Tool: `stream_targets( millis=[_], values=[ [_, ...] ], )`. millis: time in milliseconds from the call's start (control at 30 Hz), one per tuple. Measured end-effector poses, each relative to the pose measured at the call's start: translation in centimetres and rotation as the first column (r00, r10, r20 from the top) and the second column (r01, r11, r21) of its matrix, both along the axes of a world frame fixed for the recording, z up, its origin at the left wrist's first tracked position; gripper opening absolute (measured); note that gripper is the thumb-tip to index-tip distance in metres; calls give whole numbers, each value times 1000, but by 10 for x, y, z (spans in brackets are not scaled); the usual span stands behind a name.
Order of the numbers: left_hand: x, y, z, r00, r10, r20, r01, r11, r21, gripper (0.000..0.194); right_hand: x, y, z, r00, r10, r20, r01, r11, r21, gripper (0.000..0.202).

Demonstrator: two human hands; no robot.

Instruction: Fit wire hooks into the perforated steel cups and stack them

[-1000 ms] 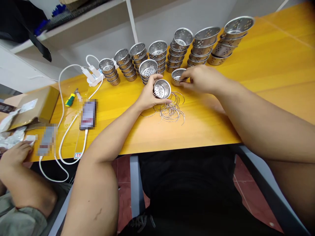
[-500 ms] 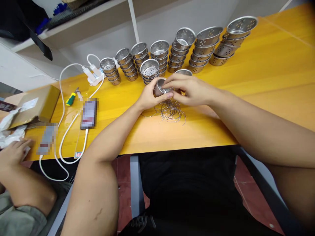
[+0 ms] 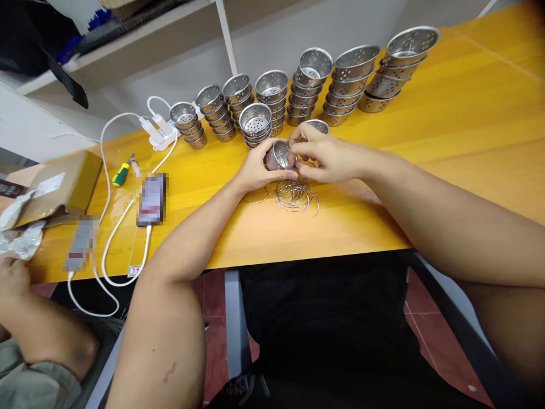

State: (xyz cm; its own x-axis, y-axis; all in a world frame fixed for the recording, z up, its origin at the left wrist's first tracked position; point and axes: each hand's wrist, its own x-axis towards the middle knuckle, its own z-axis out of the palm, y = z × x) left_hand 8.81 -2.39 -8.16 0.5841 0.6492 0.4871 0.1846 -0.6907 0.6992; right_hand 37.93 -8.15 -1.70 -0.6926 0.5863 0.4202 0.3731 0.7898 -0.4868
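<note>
My left hand (image 3: 255, 167) is wrapped around a small perforated steel cup (image 3: 276, 161), tilted with its mouth toward my right hand. At the cup's rim, the fingers of my right hand (image 3: 317, 154) are pinched together on a thin wire (image 3: 281, 152) that curves across the mouth. The fingertips partly hide where the wire meets the cup. Beneath both hands lies a loose tangle of curved thin metal wires (image 3: 296, 199) on the yellow table (image 3: 353, 227). Another perforated cup (image 3: 318, 126) stands just behind my right hand, partly covered by it.
Several stacks of perforated cups (image 3: 271, 85) line the back of the table. To the left are a phone (image 3: 151, 199) on a white cable, a second phone (image 3: 80, 244), a screwdriver (image 3: 121, 174), a power strip (image 3: 164, 136) and a cardboard box (image 3: 70, 190). A co-worker's arm (image 3: 38, 318) rests at the left edge.
My right fingers have lifted slightly from inside the cup to its rim, and the curved wire now shows in the mouth. The co-worker's hand at left has drawn back.
</note>
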Motion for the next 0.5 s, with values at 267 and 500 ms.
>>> stream_targets(
  millis=[267,500],
  values=[
    [-2,5,-4,994,91,-62,-84,991,104,130,5,4,1,993,-84,-85,79,995,-58,59],
    [-4,10,-8,986,125,-108,-103,976,191,128,4,13,-10,990,-81,-118,75,996,-54,55]
  ],
)
